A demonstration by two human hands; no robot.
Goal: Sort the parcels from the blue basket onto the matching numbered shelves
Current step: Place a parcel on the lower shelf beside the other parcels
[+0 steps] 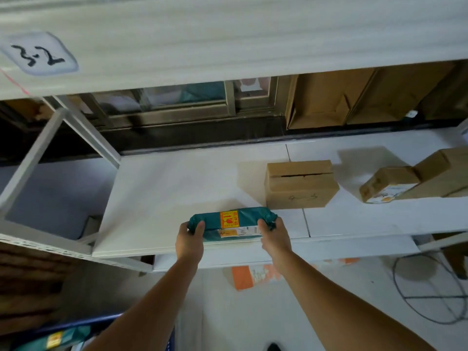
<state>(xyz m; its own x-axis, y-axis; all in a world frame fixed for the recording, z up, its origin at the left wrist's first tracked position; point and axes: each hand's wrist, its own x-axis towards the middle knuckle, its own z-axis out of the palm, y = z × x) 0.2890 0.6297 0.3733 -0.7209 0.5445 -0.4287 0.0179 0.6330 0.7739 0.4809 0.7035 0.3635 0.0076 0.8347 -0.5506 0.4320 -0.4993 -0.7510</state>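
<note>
Green parcel (231,224) on white shelf (162,193), both hands gripping.

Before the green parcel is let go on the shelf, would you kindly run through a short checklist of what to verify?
1. Both hands hold the green parcel: left hand and right hand grip its ends: ok.
2. Parcel over the white shelf, near its front edge: ok.
3. Bare shelf behind the parcel to push it in: ok.
4. Clear of the cardboard box behind and to the right: ok, apart.
5. Parcel number matches shelf number: cannot tell, its label is unreadable.
</note>
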